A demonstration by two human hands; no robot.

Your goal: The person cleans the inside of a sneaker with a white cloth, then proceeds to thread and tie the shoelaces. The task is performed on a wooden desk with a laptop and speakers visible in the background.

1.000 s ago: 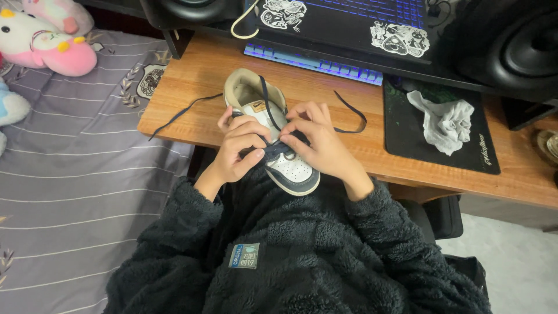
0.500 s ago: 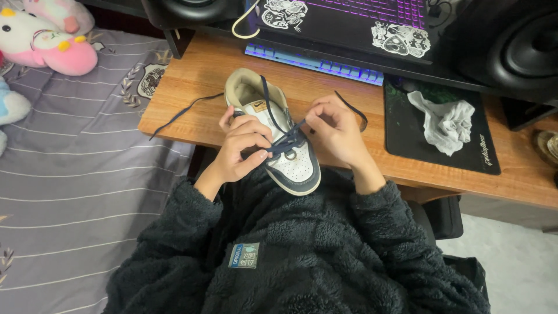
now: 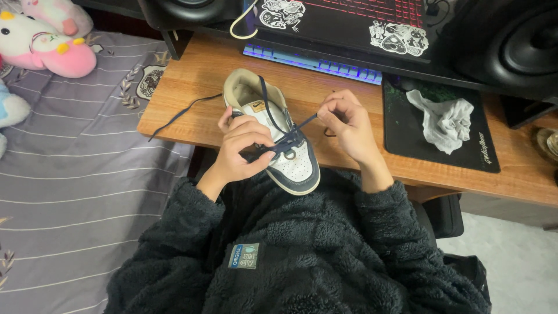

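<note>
A white sneaker (image 3: 293,166) with navy trim and a tan collar lies on the edge of a wooden desk (image 3: 197,87), toe toward me. My left hand (image 3: 244,148) grips the shoe across its lacing area, fingers closed over the tongue. My right hand (image 3: 346,125) pinches the dark navy shoelace (image 3: 305,123) and holds it taut, up and to the right of the shoe. The lace's other end (image 3: 183,113) trails left across the desk and off its edge. Both arms wear dark fuzzy sleeves.
A black mouse pad (image 3: 433,142) with a crumpled white cloth (image 3: 444,119) lies right of the shoe. A lit keyboard (image 3: 317,64), a stickered laptop (image 3: 349,17) and two black speakers (image 3: 517,43) stand behind. A striped grey bed (image 3: 70,192) with plush toys (image 3: 49,43) is at left.
My right hand has drawn away from the shoe to the right, pulling the lace taut. My left hand has stayed on the shoe.
</note>
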